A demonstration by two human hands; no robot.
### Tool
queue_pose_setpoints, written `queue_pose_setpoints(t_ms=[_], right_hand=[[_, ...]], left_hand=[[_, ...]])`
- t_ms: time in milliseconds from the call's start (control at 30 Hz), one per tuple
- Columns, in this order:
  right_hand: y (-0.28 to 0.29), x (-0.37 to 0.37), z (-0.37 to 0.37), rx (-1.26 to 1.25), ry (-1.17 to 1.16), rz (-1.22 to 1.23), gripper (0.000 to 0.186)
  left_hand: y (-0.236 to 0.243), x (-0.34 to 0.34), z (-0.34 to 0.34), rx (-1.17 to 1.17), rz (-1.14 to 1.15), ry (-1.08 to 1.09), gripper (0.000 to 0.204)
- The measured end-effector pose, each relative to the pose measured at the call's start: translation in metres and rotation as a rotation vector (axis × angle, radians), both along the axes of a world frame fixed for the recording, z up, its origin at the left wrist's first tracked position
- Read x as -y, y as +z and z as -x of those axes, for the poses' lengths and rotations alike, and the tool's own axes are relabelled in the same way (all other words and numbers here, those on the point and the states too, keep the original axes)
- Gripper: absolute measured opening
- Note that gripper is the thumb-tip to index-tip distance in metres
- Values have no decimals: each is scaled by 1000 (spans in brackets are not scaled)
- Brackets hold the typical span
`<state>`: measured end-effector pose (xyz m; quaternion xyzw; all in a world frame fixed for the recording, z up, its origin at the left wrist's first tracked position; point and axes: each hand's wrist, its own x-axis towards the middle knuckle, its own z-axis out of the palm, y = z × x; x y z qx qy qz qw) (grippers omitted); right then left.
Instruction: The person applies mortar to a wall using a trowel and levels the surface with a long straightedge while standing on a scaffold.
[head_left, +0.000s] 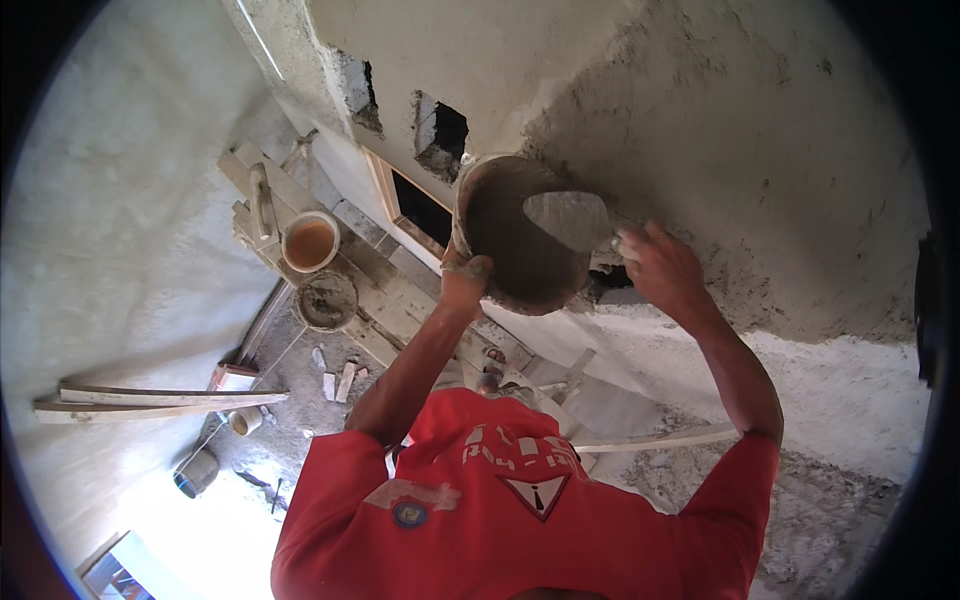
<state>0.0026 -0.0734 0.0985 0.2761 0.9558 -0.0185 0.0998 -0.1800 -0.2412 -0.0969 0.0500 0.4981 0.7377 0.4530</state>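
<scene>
My left hand (464,280) grips the near left rim of a round, mortar-crusted bucket (468,200), holding it up close to the wall. Dark grey wet mortar (508,225) lines its inside. In my right hand (660,262) is the handle of a trowel, fingers closed round it. The trowel's pale, rounded blade (568,218) reaches over the bucket's right side; its surface looks smeared with grey. Behind the bucket the wall (720,150) carries rough, darker plaster. My palm hides part of the trowel's handle.
Wooden planks (385,300) run below on the left. On them stand a bucket of orange-brown liquid (310,243), a mortar-coated bucket (326,300) and a long-handled float (262,200). The wall has broken holes (442,135) and a framed opening (420,205). Boards (160,400) and rubble (338,383) lie lower.
</scene>
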Motion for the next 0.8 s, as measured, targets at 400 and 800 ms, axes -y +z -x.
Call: queue_pose_setpoints(t_ms=[400, 800], right_hand=[[-104, 33, -6, -79, -41, 399, 36], [-25, 31, 6, -214, -134, 464, 41]], left_hand=[[40, 17, -3, -53, 45, -61, 57], [14, 23, 6, -239, -126, -20, 47]])
